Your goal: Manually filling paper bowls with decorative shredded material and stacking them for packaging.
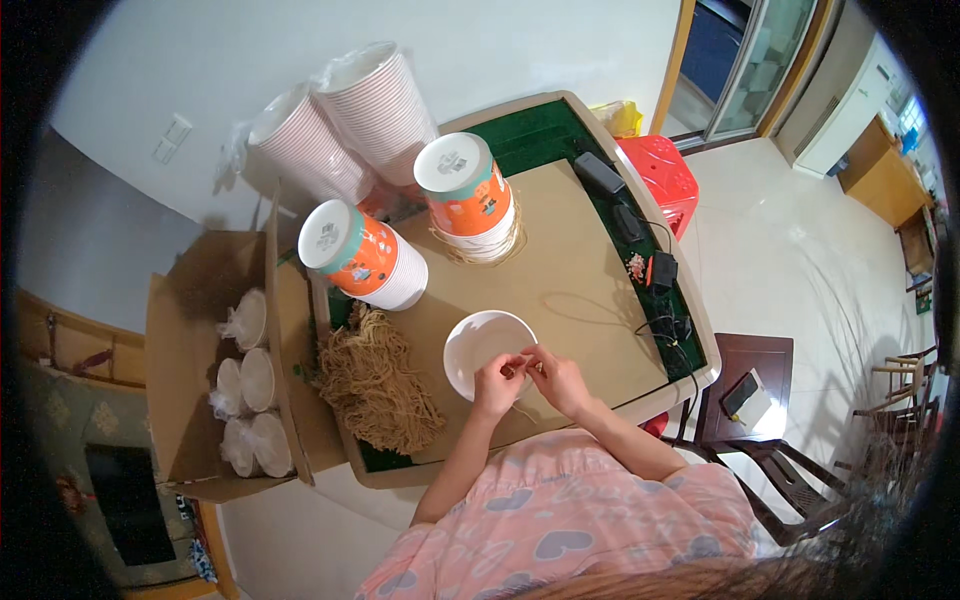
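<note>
- Bundle of tan twine (378, 388): left of the white paper tub, apart from all the fingers.
- White paper tub (474, 343): mouth facing up, its lower-right rim partly hidden behind the fingers; contact unclear.
- Left hand (497, 387): fingers curled in front of that rim; cannot tell what they grip.
- Right hand (560, 382): fingertips bunched close beside the left's, at the tub's right edge; their hold cannot be told either.

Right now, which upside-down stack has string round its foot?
The right stack: string rings its foot; the left stack shows none.
</note>
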Tool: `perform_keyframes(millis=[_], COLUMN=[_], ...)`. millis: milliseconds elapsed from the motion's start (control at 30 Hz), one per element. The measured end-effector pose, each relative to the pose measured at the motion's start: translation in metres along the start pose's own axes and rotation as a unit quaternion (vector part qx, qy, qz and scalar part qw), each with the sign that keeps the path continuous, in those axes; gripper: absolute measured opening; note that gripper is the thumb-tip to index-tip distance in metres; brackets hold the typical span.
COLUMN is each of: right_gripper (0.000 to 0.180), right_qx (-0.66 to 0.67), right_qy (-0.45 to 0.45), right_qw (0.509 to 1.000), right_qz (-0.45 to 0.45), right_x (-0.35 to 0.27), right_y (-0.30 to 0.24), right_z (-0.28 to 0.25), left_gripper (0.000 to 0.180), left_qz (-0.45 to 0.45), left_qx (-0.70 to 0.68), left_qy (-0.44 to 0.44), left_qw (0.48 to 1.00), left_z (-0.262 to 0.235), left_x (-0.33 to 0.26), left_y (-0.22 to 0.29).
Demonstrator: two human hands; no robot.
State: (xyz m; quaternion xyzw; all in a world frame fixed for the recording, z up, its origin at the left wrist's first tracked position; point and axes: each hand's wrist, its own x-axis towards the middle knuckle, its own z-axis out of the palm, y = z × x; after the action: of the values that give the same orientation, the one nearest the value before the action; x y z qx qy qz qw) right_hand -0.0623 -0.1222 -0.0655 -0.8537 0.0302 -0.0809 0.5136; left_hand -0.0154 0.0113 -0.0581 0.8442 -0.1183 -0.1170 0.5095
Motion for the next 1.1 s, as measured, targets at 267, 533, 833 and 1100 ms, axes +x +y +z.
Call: perform_keyframes(millis=[267, 533, 833, 1100], right_gripper=[0.022, 0.012, 0.010, 0.011], right_qx=[0.010, 0.054, 0.056, 0.062], right_qy=[-0.006, 0.012, 0.031, 0.010], right_qw=[1.000, 0.998, 0.998, 0.998], right_qz=[0.012, 0.021, -0.007, 0.023], right_x=[0.000, 0.002, -0.001, 0.002], right_y=[0.000, -0.007, -0.005, -0.017], right_z=[-0.001, -0.002, -0.001, -0.008], left_gripper=[0.011, 0.016, 0.011, 0.012], left_qz=[-0.006, -0.008, -0.022, -0.015], left_qx=[-0.019, -0.149, -0.021, -0.060], left_qy=[0.014, 0.019, -0.012, 0.005], left_qw=[1.000, 0.989, 0.999, 0.998], left_z=[-0.010, -0.008, -0.012, -0.018], left_x=[-0.002, 0.001, -0.002, 0.000], left_y=[0.001, -0.006, 0.004, 0.002])
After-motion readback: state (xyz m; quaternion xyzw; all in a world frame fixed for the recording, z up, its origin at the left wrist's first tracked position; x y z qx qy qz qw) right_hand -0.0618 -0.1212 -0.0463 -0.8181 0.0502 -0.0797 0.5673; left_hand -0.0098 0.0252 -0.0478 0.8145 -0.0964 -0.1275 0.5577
